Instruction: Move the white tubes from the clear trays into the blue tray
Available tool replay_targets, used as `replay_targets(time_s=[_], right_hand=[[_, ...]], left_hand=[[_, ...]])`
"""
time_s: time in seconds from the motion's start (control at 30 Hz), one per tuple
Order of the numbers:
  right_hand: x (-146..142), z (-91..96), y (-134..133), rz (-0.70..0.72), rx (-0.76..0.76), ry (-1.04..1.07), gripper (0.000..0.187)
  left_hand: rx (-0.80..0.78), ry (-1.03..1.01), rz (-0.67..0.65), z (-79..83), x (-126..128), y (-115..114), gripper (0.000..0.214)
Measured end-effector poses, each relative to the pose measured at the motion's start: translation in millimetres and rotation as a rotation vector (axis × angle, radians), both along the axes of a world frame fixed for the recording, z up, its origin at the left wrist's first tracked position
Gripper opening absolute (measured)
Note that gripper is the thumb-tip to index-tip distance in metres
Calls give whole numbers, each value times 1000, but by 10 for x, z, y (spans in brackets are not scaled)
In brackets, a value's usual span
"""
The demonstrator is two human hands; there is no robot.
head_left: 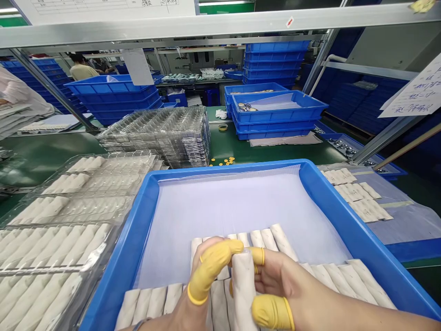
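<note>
Upright between my two hands is a white cloth-like wrapped roll (244, 289). My right hand (280, 285), with yellow finger cots on thumb and fingertips, grips it from the right. At its top end, the yellow-covered fingers of my left hand (210, 271) are pinched together against it. What the left fingertips hold there is too small to make out. Below my hands, similar white rolls (156, 301) lie in rows inside a blue tray (310, 184) lined with a pale sheet (227, 202). My hands hide some of these rolls.
On the left, a clear plastic tray (120, 202) holds more rolls in compartments. Behind it rises a stack of clear trays (161, 133). Blue bins (275, 122) and small yellow pieces (229, 161) are at the back. More rolls (365, 202) lie right. A metal bar (220, 27) crosses overhead.
</note>
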State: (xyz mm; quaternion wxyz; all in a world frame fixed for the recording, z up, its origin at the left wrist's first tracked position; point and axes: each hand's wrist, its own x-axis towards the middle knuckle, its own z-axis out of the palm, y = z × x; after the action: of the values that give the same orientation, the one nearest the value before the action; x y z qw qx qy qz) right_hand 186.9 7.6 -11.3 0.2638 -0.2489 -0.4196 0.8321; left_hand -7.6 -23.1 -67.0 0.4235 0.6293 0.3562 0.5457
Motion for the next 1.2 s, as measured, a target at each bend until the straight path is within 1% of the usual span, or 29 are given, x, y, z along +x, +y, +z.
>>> replay_targets(time_s=[0.13,0.2,0.27,0.33,0.37,0.43,0.53,0.63,0.73,0.8,0.87,0.93,1.0,1.2], right_hand=[[-7,53,45,68,-16,81,34],[-10,58,54,93,-34,83,35],[-15,47,46,85,-19,66,45],[-19,23,24,20,26,-10,62],[-19,7,9,-17,50,-57,69],[-12,-27,-19,-75,74,-126,76],[13,-63,-39,-84,47,-97,71],[30,-52,-25,-72,5,-54,63],[13,0,1,-19,8,11,54],[-12,41,15,13,7,54,49],[-34,73,23,24,-5,70,46],[-43,85,26,18,-15,61,45],[-38,75,26,11,-22,66,47],[-12,20,21,16,-38,79,53]], left_hand=[[-50,-1,-14,54,29,-5,73],[-62,-13,-4,95,52,-20,74],[-78,-33,14,121,74,-31,78],[-94,-49,22,125,85,-26,79],[-101,-54,19,121,85,-15,77],[-95,-64,4,106,74,16,70],[-61,-60,-22,83,47,58,60],[-22,-18,-29,73,35,65,62],[23,15,-7,62,40,58,64],[23,23,16,45,40,65,61],[-17,39,33,20,33,86,52],[-74,56,41,-7,19,114,45],[-108,61,38,-28,3,135,42],[-78,28,8,-22,-24,98,50]])
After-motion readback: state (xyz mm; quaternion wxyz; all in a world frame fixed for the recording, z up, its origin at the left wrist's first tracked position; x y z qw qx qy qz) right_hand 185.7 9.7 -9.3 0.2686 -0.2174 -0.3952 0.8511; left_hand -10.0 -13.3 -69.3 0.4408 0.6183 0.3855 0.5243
